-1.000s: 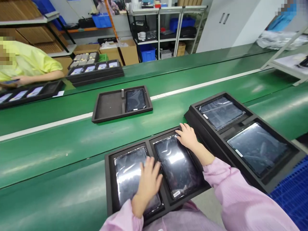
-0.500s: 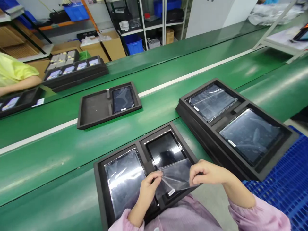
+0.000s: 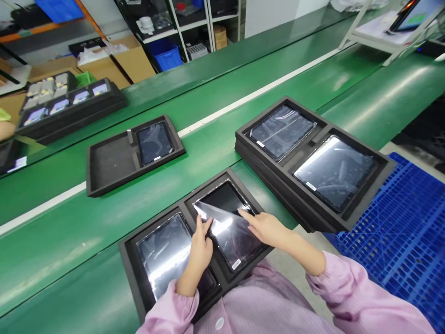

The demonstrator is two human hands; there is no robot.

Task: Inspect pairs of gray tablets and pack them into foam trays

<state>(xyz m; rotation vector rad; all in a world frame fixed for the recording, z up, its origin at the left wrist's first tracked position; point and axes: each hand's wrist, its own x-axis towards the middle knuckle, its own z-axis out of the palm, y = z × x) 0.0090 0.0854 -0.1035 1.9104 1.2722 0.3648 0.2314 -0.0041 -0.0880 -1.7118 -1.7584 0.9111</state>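
A black foam tray (image 3: 125, 260) in front of me holds two tablets. Clear film (image 3: 231, 232) covers the lower part of the right tablet (image 3: 225, 199), and its upper part shows bare black glass. My left hand (image 3: 201, 246) is at the film's left edge, fingers pressed near its upper left part. At the film's upper right edge is my right hand (image 3: 266, 227), index finger extended and the other fingers curled; what it grips, if anything, is too small to tell. The left tablet (image 3: 167, 255) lies under shiny film beside my left forearm.
A stack of foam trays (image 3: 278, 185) with two tablets on top stands to the right, by a blue plastic pallet (image 3: 410, 218). A half-filled tray (image 3: 111, 162) sits on the green conveyor (image 3: 208, 144). Another person's arm (image 3: 6, 131) shows at the far left.
The film has spread upward over more of the right tablet. Both hands have moved up along it, and my right index finger is now extended. The view has shifted to the right.
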